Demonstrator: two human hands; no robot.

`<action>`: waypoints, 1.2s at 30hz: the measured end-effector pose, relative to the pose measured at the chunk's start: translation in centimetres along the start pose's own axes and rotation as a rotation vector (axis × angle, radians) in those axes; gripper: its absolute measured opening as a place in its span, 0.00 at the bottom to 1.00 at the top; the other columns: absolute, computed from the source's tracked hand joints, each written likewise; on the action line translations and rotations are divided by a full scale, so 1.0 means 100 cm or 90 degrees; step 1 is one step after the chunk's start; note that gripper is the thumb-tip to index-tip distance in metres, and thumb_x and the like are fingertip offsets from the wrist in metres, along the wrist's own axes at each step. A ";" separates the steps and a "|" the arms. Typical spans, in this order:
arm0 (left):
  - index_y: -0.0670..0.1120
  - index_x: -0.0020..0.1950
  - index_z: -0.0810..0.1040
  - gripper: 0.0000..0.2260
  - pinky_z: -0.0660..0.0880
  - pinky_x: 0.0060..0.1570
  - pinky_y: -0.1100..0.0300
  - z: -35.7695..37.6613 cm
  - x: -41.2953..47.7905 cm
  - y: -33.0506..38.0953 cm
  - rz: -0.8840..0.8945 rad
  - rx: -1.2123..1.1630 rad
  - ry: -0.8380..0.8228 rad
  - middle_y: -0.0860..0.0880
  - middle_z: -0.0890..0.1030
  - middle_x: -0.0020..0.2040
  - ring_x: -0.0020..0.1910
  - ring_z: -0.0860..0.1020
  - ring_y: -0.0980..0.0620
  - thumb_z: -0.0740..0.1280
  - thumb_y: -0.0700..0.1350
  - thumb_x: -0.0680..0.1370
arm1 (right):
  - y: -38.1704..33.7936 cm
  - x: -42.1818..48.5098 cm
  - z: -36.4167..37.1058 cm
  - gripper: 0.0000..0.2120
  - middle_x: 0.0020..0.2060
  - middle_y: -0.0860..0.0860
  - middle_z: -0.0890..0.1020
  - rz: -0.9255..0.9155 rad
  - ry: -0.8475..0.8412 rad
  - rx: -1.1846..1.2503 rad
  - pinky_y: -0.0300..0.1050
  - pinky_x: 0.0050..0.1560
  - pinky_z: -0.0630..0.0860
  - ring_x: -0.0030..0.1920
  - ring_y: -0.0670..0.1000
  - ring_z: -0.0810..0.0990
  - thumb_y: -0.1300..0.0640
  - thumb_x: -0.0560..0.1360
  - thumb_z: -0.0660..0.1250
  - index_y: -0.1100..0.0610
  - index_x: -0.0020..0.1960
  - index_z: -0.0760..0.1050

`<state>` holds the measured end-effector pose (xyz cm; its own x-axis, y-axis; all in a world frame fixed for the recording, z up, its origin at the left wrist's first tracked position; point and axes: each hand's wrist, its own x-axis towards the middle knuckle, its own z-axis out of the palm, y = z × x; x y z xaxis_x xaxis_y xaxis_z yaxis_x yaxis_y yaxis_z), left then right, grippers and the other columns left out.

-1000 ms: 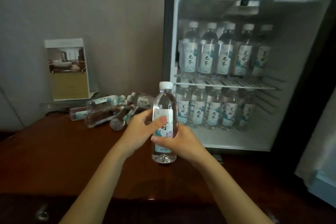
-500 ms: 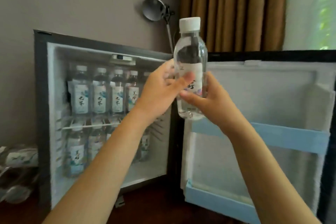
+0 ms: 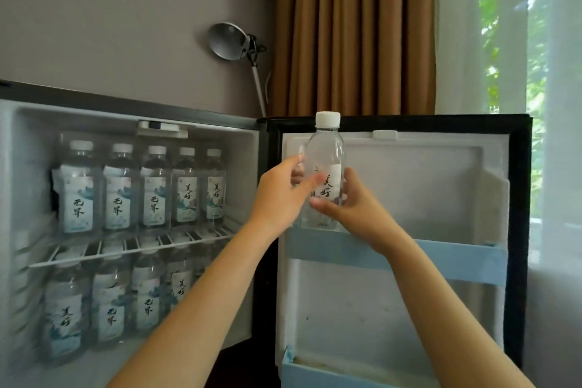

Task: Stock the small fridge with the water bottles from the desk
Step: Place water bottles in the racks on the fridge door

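Note:
A clear water bottle (image 3: 326, 154) with a white cap and a printed label stands upright at the left end of the door's upper blue shelf rail (image 3: 456, 258); its base is hidden behind the rail. My left hand (image 3: 283, 195) grips it from the left and my right hand (image 3: 349, 208) grips it from the right. The small fridge (image 3: 126, 116) stands open on the left. Several matching bottles (image 3: 151, 189) fill its upper wire shelf (image 3: 132, 247), and several more stand below it.
The open fridge door (image 3: 425, 198) has a second blue rail (image 3: 330, 376) at the bottom. A grey desk lamp (image 3: 230, 41) rises behind the fridge, beside brown curtains (image 3: 352, 28) and a white sheer curtain over the window at right.
Both hands carried the bottle from the desk up and to the right, then lowered it down to the door's upper shelf. My view swung from the desk to the door.

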<state>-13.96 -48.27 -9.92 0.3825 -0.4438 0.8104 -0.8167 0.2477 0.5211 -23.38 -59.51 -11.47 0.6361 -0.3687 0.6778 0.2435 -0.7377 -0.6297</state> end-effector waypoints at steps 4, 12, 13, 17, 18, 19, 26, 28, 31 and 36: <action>0.44 0.59 0.77 0.16 0.68 0.38 0.79 0.002 0.000 -0.009 0.020 0.035 -0.006 0.56 0.77 0.42 0.39 0.74 0.61 0.68 0.50 0.74 | 0.008 0.005 -0.004 0.24 0.47 0.45 0.78 0.006 -0.037 -0.088 0.40 0.44 0.78 0.46 0.46 0.79 0.48 0.69 0.72 0.48 0.58 0.63; 0.44 0.62 0.76 0.18 0.73 0.44 0.71 0.018 -0.006 -0.020 0.036 0.073 0.067 0.51 0.77 0.44 0.41 0.75 0.57 0.71 0.41 0.72 | 0.027 0.015 -0.014 0.28 0.42 0.40 0.76 0.032 -0.012 -0.161 0.31 0.35 0.73 0.41 0.39 0.77 0.45 0.66 0.74 0.50 0.58 0.63; 0.45 0.63 0.76 0.18 0.74 0.46 0.69 0.019 -0.008 -0.022 0.033 0.073 0.062 0.50 0.78 0.45 0.43 0.76 0.56 0.70 0.39 0.73 | 0.030 0.016 -0.014 0.29 0.42 0.40 0.76 0.033 0.001 -0.167 0.32 0.35 0.73 0.41 0.40 0.77 0.43 0.65 0.74 0.50 0.58 0.63; 0.45 0.63 0.75 0.16 0.72 0.46 0.75 0.022 -0.016 -0.028 0.036 0.084 0.032 0.49 0.79 0.50 0.46 0.76 0.57 0.67 0.36 0.75 | 0.038 0.020 -0.015 0.32 0.38 0.41 0.76 0.018 0.029 -0.220 0.32 0.32 0.72 0.38 0.41 0.77 0.40 0.65 0.73 0.52 0.60 0.63; 0.44 0.63 0.75 0.16 0.71 0.45 0.77 0.022 -0.017 -0.029 0.034 0.081 0.025 0.49 0.79 0.50 0.47 0.76 0.58 0.66 0.36 0.76 | 0.039 0.021 -0.016 0.34 0.38 0.41 0.76 0.016 0.030 -0.232 0.33 0.33 0.72 0.38 0.41 0.77 0.39 0.65 0.73 0.53 0.61 0.62; 0.44 0.63 0.75 0.15 0.70 0.45 0.79 0.022 -0.018 -0.029 0.029 0.076 0.017 0.49 0.79 0.51 0.47 0.75 0.58 0.65 0.36 0.76 | 0.041 0.022 -0.017 0.35 0.38 0.40 0.75 0.014 0.031 -0.243 0.34 0.34 0.72 0.38 0.41 0.77 0.38 0.64 0.72 0.53 0.62 0.62; 0.46 0.65 0.73 0.16 0.69 0.43 0.79 0.030 -0.022 -0.027 -0.045 0.042 -0.050 0.51 0.76 0.53 0.52 0.74 0.58 0.62 0.36 0.78 | 0.055 0.026 -0.025 0.36 0.46 0.51 0.81 0.002 0.030 -0.290 0.40 0.38 0.76 0.40 0.47 0.79 0.37 0.67 0.69 0.54 0.67 0.62; 0.46 0.65 0.72 0.16 0.69 0.45 0.76 0.032 -0.023 -0.027 -0.059 0.034 -0.069 0.51 0.76 0.55 0.53 0.74 0.58 0.62 0.36 0.78 | 0.055 0.024 -0.024 0.36 0.51 0.53 0.81 0.002 0.031 -0.302 0.47 0.44 0.79 0.45 0.51 0.79 0.37 0.69 0.67 0.54 0.69 0.61; 0.47 0.65 0.72 0.16 0.70 0.45 0.76 0.032 -0.023 -0.028 -0.076 0.025 -0.073 0.53 0.75 0.54 0.50 0.74 0.62 0.63 0.37 0.78 | 0.053 0.016 -0.017 0.40 0.45 0.51 0.81 -0.003 0.071 -0.350 0.54 0.48 0.78 0.47 0.54 0.80 0.36 0.70 0.64 0.56 0.73 0.54; 0.50 0.61 0.74 0.14 0.72 0.50 0.73 0.032 -0.027 -0.029 -0.099 -0.043 -0.050 0.54 0.78 0.53 0.52 0.76 0.61 0.62 0.37 0.78 | 0.042 -0.009 0.010 0.34 0.56 0.57 0.76 -0.090 0.296 -0.284 0.51 0.59 0.70 0.58 0.58 0.71 0.44 0.74 0.64 0.62 0.72 0.60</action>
<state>-13.98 -50.53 -14.42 0.4647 -0.5459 0.6972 -0.7189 0.2271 0.6570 -22.20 -61.74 -15.07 0.2129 -0.3834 0.8987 -0.0898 -0.9236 -0.3727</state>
